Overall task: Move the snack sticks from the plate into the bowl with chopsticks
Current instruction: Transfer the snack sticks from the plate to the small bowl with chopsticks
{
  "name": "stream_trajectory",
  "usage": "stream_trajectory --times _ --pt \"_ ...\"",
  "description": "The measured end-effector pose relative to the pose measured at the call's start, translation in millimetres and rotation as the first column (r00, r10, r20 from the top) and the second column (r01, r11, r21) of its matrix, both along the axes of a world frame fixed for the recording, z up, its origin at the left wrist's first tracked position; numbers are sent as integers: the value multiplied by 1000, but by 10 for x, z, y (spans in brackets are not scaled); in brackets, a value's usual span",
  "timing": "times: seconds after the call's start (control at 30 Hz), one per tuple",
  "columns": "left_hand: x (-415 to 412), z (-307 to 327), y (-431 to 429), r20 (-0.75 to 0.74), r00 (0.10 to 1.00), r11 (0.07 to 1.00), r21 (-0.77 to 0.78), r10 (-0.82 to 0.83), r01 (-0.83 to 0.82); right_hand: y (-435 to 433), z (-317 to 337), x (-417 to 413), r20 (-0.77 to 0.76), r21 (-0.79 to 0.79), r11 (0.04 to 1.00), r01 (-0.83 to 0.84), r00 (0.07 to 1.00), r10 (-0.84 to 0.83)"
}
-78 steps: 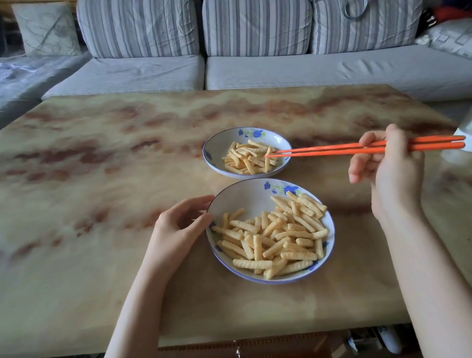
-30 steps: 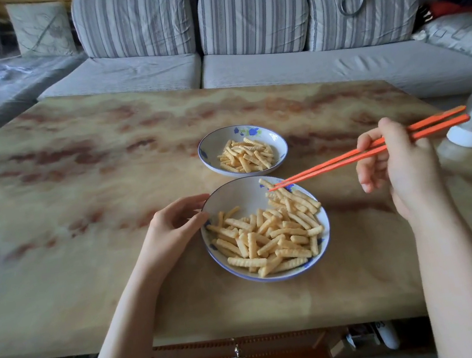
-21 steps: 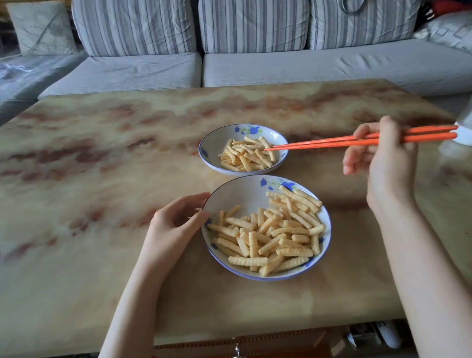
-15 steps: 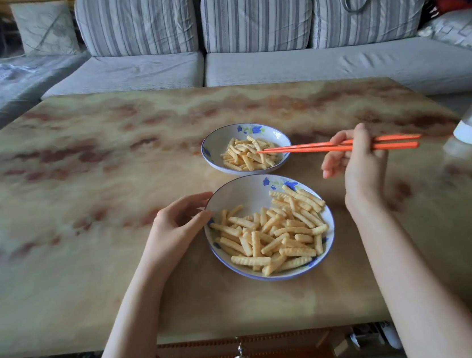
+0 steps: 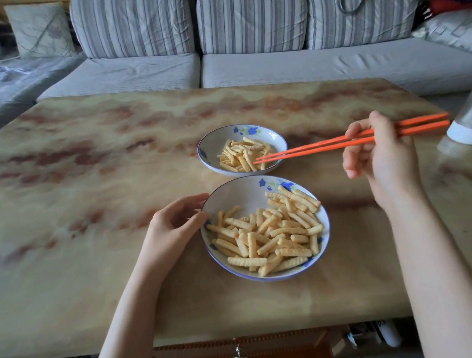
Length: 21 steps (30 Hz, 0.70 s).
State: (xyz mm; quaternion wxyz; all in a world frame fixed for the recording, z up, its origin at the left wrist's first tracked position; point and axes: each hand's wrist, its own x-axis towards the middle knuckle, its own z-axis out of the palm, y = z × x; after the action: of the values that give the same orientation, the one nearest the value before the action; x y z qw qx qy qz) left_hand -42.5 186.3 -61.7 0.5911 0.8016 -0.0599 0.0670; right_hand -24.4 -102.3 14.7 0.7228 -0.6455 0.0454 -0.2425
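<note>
Orange chopsticks point(image 5: 329, 147), held in the right hand point(image 5: 387, 166), hang over the bowl point(image 5: 213, 146); the left hand point(image 5: 173, 231) holds the plate point(image 5: 230, 191). Next likely: pinch another snack stick point(image 5: 248, 262).

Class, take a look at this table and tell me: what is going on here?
A person's right hand holds orange chopsticks, their tips over the bowl, just above the snack sticks already in it. The left hand holds the plate by its rim; most of the sticks lie there, not yet moved. Whether the tips pinch a stick cannot be told.
</note>
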Motion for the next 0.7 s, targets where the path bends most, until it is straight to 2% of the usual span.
stream_trajectory --times 0.33,0.7 --pt "-4 16 -2 2 1000 1000 -3 -13 13 -49 71 -159 -111 -256 964 -71 993 44" --pt "-12 18 -8 -7 1000 1000 -4 -22 22 5 -9 -111 -118 -239 970 -40 993 12"
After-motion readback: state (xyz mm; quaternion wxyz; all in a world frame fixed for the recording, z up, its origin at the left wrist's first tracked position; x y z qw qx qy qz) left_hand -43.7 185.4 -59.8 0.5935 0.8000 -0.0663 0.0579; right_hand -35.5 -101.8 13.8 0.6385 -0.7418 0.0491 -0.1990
